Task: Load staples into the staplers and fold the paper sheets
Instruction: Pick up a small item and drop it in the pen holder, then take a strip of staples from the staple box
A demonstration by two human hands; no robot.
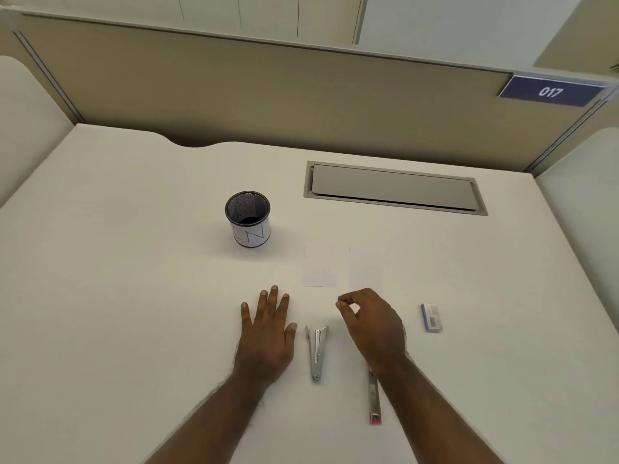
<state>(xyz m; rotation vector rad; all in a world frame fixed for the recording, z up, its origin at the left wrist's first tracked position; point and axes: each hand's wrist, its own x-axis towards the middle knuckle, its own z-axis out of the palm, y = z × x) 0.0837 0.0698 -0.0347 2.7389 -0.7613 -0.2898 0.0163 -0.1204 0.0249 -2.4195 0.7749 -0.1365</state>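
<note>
Two white paper sheets (320, 266) (366, 267) lie side by side mid-table. Nearer me lies a silver stapler (317, 353), its far end spread open in a V. A second stapler with a pink end (374, 401) lies to its right, its far part hidden under my right wrist. A small staple box (431, 317) sits further right. My left hand (268, 333) rests flat on the table, fingers spread, left of the silver stapler. My right hand (370, 324) hovers just short of the sheets, thumb and forefinger pinched together. Nothing shows between them.
A black mesh pen cup with a white label (248, 218) stands behind my left hand. A grey cable hatch (395, 188) is set into the desk at the back right. Beige partition walls (301, 92) close off the desk's far and side edges.
</note>
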